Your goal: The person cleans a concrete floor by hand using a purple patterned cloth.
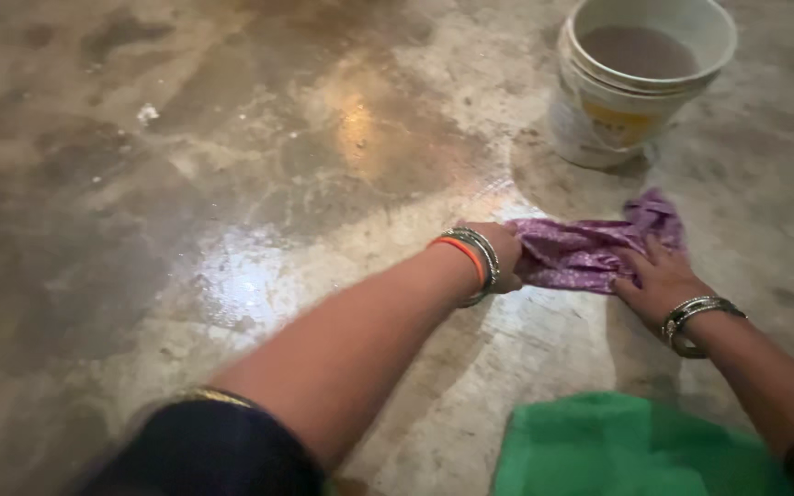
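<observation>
A: We have both hands on the purple cloth [590,253], which lies bunched on the concrete floor [140,184] just in front of the white bucket [631,78]. Left hand [503,257] has its grip closed on the cloth's left end; right hand [659,280] lies flat, fingers spread, pressing the right end down.

B: How much looks covered?

A: We judge part. A wide wet sheen spreads left and beyond the cloth. The floor right of the bucket and nearer us looks duller, likely unwiped. Bucket holds murky water.

B: Anything else?

A: Green fabric [627,450] at the bottom edge; bangles on both wrists.
</observation>
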